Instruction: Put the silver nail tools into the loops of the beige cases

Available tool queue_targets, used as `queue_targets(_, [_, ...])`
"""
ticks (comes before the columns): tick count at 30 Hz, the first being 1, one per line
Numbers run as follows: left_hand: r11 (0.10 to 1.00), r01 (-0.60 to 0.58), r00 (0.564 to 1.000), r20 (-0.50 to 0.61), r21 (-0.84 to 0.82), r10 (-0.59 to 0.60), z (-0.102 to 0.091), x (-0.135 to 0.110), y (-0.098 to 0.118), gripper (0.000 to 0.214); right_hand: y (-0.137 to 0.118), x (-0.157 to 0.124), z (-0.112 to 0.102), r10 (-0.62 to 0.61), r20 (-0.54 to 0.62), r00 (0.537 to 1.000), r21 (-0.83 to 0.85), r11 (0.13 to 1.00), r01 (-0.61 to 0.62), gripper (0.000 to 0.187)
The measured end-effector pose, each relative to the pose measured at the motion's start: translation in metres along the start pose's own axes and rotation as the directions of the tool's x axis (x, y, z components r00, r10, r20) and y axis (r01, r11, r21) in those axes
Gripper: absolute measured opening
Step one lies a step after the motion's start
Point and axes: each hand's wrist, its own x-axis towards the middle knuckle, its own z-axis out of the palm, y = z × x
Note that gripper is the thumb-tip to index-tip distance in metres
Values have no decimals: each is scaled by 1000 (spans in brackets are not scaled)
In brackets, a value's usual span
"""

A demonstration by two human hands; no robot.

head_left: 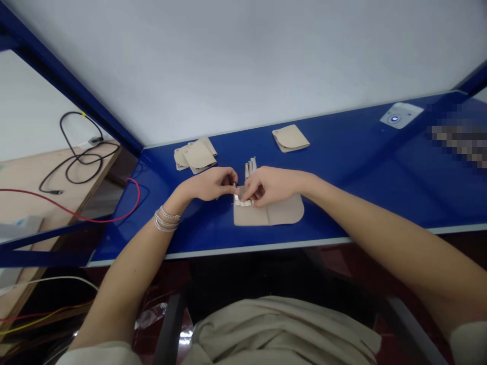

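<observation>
An open beige folding case [283,212] lies flat on the blue tabletop in front of me, a crease running down it. My left hand [215,183] is at the case's upper left corner, thumb and fingers closed on a small shiny metal tool whose kind I cannot make out. Over the case, my right hand [271,183] has its fingers pinched together at a short whitish strip [246,203]; whether it holds the strip or only presses on it is unclear. Just beyond my right hand lie several slim silver metal tools [250,165], partly hidden by it.
Several folded beige cases [200,154] are piled at the back left, and one more folded case [291,138] lies at the back. A white device [401,115] with a round lit button sits at the far right. Black cable [99,162] and red cable [114,218] run at the left.
</observation>
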Motion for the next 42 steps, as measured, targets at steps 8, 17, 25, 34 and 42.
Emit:
queue_targets(8, [954, 28, 998, -46, -298, -44, 1, 6, -10, 37, -12, -1, 2, 22, 149, 989, 22, 999, -26, 38])
queue_targets(17, [994, 39, 904, -421, -99, -77, 17, 22, -10, 31, -11, -1, -1, 36, 155, 987, 36, 998, -42, 37])
queue_targets(25, [992, 40, 833, -552, 118, 32, 23, 33, -12, 28, -11, 0, 0, 43, 154, 987, 27, 998, -48, 38])
queue_targets(34, [997, -47, 842, -535, 59, 71, 26, 28, -8, 24, -11, -1, -1, 39, 155, 987, 35, 998, -45, 36])
queue_targets(42, [986, -150, 870, -464, 76, 168, 19, 16, -4, 22, -4, -2, -3, 42, -19, 999, 36, 998, -42, 32])
